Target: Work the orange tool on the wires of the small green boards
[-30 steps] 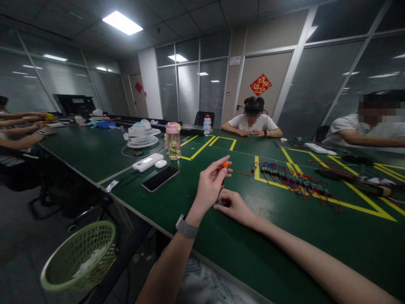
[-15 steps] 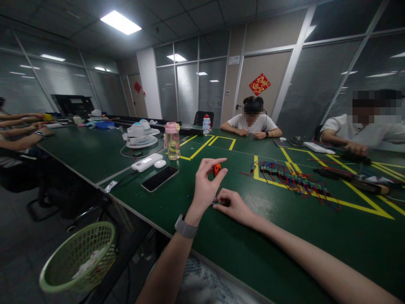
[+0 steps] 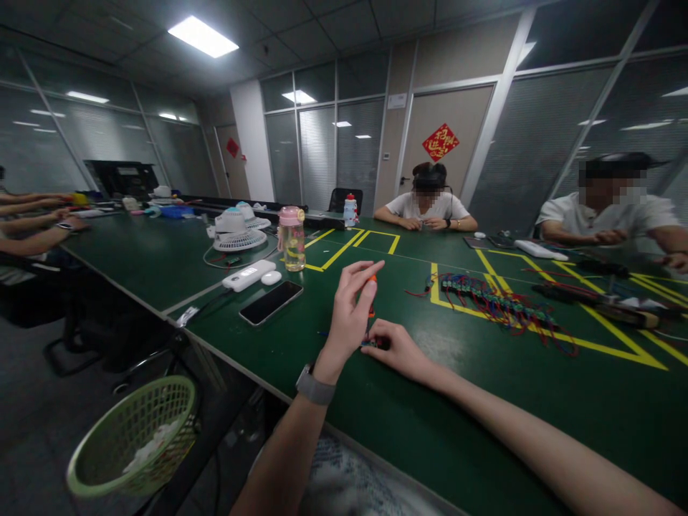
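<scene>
My left hand (image 3: pixel 352 304), with a grey watch band on its wrist, is closed around the orange-and-black handle of a small screwdriver (image 3: pixel 372 312). The screwdriver stands upright, and its thin shaft runs down toward a small circuit board (image 3: pixel 370 345) on the table. My right hand (image 3: pixel 395 346) rests on the green tabletop and pinches that board at its edge. Most of the board is hidden by my fingers. A bit of blue wire (image 3: pixel 322 333) pokes out left of my left wrist.
A phone (image 3: pixel 271 302), a white power strip (image 3: pixel 250 275) and a drink bottle (image 3: pixel 292 240) lie or stand to the left. On the right is a row of wired circuit boards (image 3: pixel 499 301). Two people sit across the table. A green basket (image 3: pixel 134 437) is on the floor.
The fingers of my left hand have moved along the screwdriver handle, the thumb now covering more of it. My right hand stays put. The person at far right has shifted their arms.
</scene>
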`<state>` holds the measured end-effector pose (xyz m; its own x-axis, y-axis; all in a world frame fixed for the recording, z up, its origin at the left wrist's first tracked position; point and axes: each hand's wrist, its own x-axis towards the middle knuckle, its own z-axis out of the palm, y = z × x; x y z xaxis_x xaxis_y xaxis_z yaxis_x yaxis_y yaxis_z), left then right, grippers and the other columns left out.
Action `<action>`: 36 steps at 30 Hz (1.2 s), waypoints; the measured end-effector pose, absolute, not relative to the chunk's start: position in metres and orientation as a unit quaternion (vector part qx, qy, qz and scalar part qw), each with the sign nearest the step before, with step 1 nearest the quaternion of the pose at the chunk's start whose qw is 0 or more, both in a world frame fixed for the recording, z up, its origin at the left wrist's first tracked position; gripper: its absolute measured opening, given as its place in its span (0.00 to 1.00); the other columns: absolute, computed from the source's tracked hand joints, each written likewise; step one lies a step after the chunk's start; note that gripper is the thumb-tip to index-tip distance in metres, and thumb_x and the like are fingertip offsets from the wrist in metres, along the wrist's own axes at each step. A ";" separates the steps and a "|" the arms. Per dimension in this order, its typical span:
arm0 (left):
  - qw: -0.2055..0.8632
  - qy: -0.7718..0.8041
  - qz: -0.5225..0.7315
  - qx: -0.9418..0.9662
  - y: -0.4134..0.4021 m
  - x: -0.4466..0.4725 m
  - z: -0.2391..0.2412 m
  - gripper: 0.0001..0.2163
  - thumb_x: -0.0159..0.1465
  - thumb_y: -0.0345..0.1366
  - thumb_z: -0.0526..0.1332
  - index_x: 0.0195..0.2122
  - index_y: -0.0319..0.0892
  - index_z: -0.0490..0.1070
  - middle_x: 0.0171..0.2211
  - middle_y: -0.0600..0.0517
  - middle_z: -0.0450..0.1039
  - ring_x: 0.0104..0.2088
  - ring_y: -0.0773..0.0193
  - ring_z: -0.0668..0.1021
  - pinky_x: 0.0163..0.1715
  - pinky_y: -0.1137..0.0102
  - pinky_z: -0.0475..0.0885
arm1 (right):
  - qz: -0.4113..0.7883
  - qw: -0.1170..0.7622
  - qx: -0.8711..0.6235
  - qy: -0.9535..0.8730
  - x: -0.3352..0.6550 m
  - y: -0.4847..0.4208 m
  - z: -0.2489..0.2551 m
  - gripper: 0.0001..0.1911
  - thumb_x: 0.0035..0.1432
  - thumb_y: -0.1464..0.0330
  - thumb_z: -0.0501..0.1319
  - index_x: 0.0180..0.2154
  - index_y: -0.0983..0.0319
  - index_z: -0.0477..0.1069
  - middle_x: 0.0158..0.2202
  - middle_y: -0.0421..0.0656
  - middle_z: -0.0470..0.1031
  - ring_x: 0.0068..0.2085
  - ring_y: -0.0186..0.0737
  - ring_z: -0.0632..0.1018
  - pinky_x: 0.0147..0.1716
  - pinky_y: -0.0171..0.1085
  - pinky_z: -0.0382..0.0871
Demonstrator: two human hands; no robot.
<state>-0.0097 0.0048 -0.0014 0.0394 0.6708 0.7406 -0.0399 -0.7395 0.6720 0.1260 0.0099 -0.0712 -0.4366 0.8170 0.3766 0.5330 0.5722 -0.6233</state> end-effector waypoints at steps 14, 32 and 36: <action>0.321 0.200 0.615 0.691 0.002 -0.007 0.000 0.13 0.64 0.35 0.55 0.50 0.45 0.69 0.46 0.47 0.67 0.43 0.64 0.74 0.39 0.71 0.73 | 0.197 0.330 -0.409 -0.827 0.124 0.007 -0.069 0.03 0.49 0.71 0.62 0.30 0.64 0.73 0.28 0.40 0.69 0.29 0.33 0.68 0.28 0.33 0.63; 0.305 0.237 0.643 0.661 0.004 -0.008 -0.002 0.12 0.63 0.37 0.56 0.46 0.45 0.73 0.47 0.47 0.66 0.44 0.64 0.74 0.41 0.71 0.73 | 0.140 0.342 -0.441 -0.818 0.124 0.005 -0.074 0.07 0.44 0.74 0.60 0.26 0.61 0.61 0.26 0.38 0.68 0.28 0.34 0.68 0.30 0.35 0.61; 0.374 0.198 0.627 0.654 0.003 -0.007 -0.001 0.15 0.65 0.38 0.53 0.52 0.44 0.68 0.47 0.46 0.70 0.40 0.64 0.76 0.38 0.70 0.74 | 0.129 0.330 -0.451 -0.819 0.124 0.004 -0.073 0.07 0.45 0.73 0.60 0.25 0.61 0.61 0.25 0.38 0.68 0.28 0.35 0.68 0.32 0.36 0.60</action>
<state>-0.0074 0.0031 -0.0013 0.1358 0.7277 0.6723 -0.2107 -0.6419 0.7373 0.1243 0.0040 -0.0733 -0.3747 0.8246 0.4239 0.6543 0.5591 -0.5092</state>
